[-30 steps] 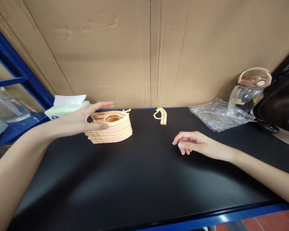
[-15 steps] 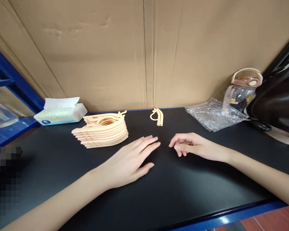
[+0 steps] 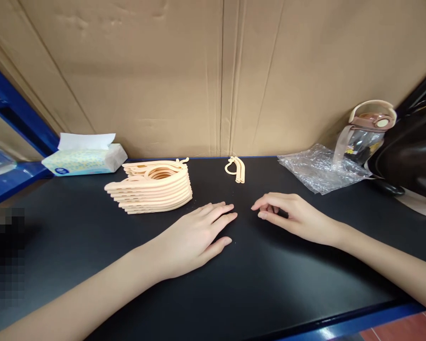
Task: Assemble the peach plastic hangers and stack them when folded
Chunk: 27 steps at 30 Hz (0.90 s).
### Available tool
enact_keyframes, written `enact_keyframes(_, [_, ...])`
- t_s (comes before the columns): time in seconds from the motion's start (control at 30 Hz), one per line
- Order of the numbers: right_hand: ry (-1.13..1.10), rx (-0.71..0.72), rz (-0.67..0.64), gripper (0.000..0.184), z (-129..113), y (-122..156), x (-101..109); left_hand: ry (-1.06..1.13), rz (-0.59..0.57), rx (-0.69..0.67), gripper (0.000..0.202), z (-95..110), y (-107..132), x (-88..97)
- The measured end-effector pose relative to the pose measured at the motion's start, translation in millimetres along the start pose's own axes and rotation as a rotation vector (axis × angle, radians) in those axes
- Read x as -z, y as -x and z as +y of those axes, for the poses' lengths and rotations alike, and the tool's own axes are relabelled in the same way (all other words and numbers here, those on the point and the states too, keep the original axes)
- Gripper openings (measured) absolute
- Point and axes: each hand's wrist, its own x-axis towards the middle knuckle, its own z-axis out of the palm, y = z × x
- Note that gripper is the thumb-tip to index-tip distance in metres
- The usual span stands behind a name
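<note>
My left hand (image 3: 199, 237) lies palm down over the black tabletop (image 3: 255, 293), fingers stretched out and a little apart, holding nothing. Just beyond it on the left is a stack of cream plastic folding hangers (image 3: 156, 189), laid flat on one another with their hooks together. My right hand (image 3: 287, 215) hovers above the table with fingers loosely bent, thumb apart from the index finger and nothing between them. Farther back, between the two hands, a single folded cream hanger (image 3: 239, 169) rests near the cardboard, its hook to the left.
At the back left sits a tissue pack (image 3: 85, 156). Crinkled clear plastic (image 3: 319, 170) lies at the back right, with a water bottle (image 3: 365, 137) behind it. Brown cardboard (image 3: 145, 85) stands along the rear edge. A blue frame (image 3: 14, 109) rises on the left.
The view has shifted slightly. My right hand's fingers have opened a little, with the thumb farther from the index finger. My left hand stays nearly still, and the hangers lie as before.
</note>
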Motion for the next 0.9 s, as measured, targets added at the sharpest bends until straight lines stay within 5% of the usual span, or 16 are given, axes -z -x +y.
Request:
enact_keyframes(0.17, [0.244, 0.087, 0.097, 0.03, 3.6, -15.0, 3.0, -0.031, -0.012, -0.001, 0.042, -0.5, 5.4, 0.7])
enact_keyframes(0.4, [0.424, 0.198, -0.01, 0.048, 8.3, -76.2, 5.9, -0.021, -0.014, -0.012, 0.042, -2.2, 7.4, 2.1])
enact_keyframes(0.53, [0.587, 0.394, 0.002, 0.041, 3.5, -139.0, -9.9, -0.003, -0.016, -0.007, 0.043, -2.5, 5.6, 2.5])
enact_keyframes(0.7, [0.602, 0.472, 0.002, 0.044, -8.4, -208.1, -41.2, 0.022, -0.041, -0.001, 0.044, -2.9, 4.4, 3.2])
enact_keyframes(0.9, [0.578, 0.535, -0.086, 0.052, -12.6, -238.3, -56.6, 0.023, -0.072, 0.01, 0.045, -2.7, 4.9, 3.5])
